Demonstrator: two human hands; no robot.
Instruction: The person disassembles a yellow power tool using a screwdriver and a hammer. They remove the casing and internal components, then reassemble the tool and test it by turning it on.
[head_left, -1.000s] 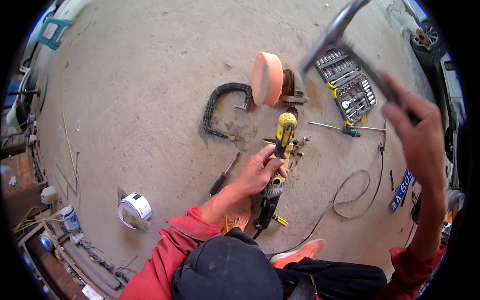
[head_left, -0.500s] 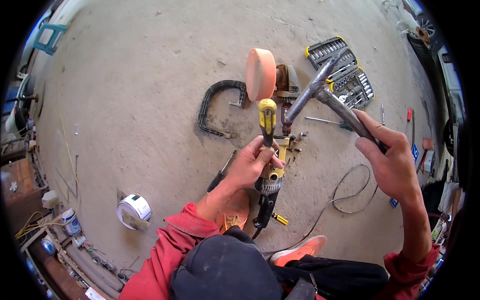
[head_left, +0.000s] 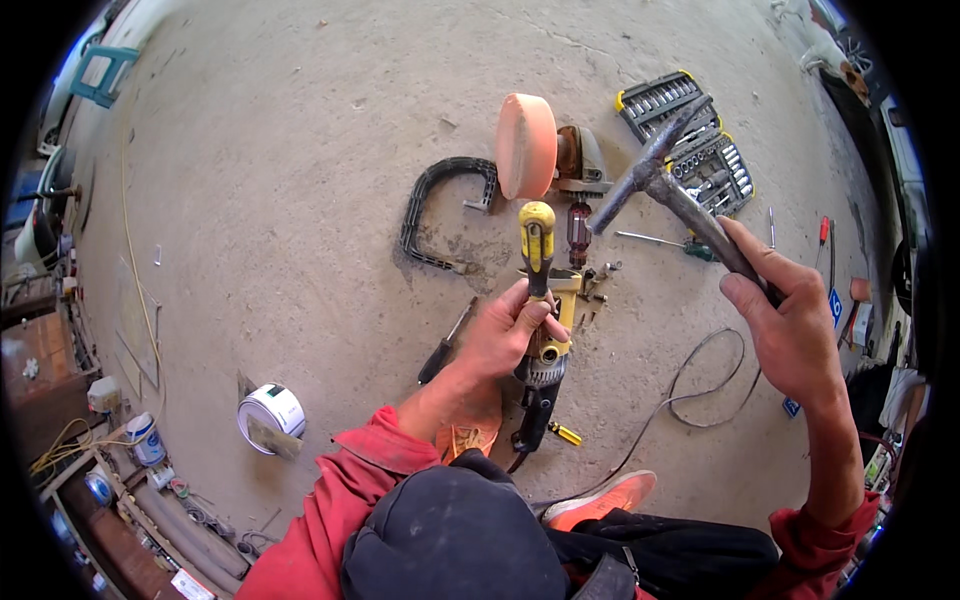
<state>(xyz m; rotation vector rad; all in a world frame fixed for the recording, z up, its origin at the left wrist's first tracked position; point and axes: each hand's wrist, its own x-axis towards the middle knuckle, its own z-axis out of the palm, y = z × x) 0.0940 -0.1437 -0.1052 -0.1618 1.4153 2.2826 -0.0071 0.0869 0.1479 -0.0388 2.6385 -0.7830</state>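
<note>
Yellow and black, the screwdriver (head_left: 537,238) stands on end in my left hand (head_left: 508,328), fingers wrapped round its lower part, above the power tool (head_left: 545,374) on the floor between the shoes. My right hand (head_left: 792,322) grips the hammer (head_left: 655,182) by its handle, head clear of the screwdriver and off to its right. From here I judge this a tapping step, the screwdriver serving as a punch; its tip is hidden, so I can't tell where it bears. The next move, I'd say, calls for a steady upright shaft, a square blow and fingers well below the butt.
</note>
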